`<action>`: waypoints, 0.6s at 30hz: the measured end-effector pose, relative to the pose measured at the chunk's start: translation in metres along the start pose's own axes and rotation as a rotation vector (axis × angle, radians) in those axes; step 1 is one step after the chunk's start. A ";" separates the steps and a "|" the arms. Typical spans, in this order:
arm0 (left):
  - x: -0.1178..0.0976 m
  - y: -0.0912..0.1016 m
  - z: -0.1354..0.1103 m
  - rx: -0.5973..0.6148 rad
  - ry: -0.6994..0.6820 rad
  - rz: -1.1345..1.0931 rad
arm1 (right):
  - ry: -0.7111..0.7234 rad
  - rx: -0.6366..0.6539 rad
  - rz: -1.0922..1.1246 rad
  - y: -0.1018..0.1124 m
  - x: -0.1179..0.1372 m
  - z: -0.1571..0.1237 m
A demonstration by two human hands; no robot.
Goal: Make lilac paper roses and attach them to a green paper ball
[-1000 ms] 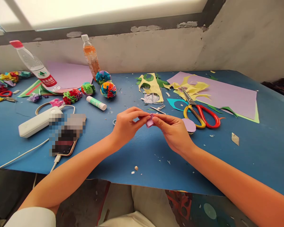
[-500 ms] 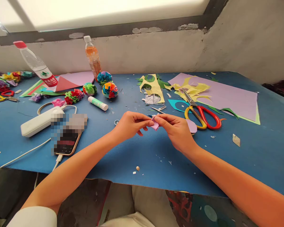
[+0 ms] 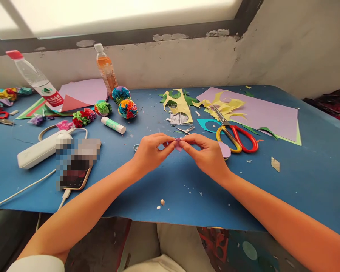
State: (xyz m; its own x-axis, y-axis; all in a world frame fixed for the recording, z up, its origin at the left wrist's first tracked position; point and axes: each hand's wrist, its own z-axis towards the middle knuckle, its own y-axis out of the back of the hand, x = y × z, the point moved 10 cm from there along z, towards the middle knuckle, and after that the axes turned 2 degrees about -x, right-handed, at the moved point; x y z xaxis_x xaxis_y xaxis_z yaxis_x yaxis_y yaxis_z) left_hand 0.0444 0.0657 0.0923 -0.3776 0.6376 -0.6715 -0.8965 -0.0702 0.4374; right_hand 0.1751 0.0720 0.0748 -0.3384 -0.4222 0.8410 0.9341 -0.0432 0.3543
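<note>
Between my fingertips is a small folded piece of purple paper (image 3: 178, 145), held above the blue table (image 3: 170, 177). My left hand (image 3: 153, 153) pinches its left side with thumb and forefinger. From the other side my right hand (image 3: 205, 153) pinches it too, and the two sets of fingertips nearly meet. Part of the paper is hidden behind the fingers. Just beyond my right hand lies a round purple paper piece (image 3: 224, 150), partly covered by that hand. Scissors (image 3: 235, 138) with one yellow and one red handle rest beside it.
Yellow paper scraps (image 3: 226, 107) and a purple sheet (image 3: 274, 117) lie at the back right. On the left are a glue stick (image 3: 113, 125), ruffled paper balls (image 3: 127, 108), a phone (image 3: 81, 166), a white power bank (image 3: 42, 149) and two bottles, one with orange drink (image 3: 107, 73).
My fingertips have drawn closer together on the purple paper, and its visible part has turned and looks smaller. The whole view has shifted slightly.
</note>
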 end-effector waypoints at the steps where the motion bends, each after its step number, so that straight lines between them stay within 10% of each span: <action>1: 0.002 -0.001 0.000 0.008 0.013 0.010 | 0.087 0.007 -0.073 0.001 0.008 0.000; 8: 0.010 -0.011 -0.003 0.058 0.039 0.038 | 0.438 0.037 -0.433 -0.003 0.034 -0.007; 18: 0.037 -0.030 -0.010 0.229 0.156 0.105 | 0.472 0.219 -0.653 -0.022 0.012 -0.011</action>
State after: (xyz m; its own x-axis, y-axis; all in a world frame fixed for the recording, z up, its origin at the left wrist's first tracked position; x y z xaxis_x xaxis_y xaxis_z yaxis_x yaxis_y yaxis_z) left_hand 0.0555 0.0832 0.0484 -0.5120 0.5095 -0.6916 -0.7819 0.0570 0.6208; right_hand 0.1520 0.0581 0.0729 -0.6758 -0.7105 0.1960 0.5068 -0.2549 0.8235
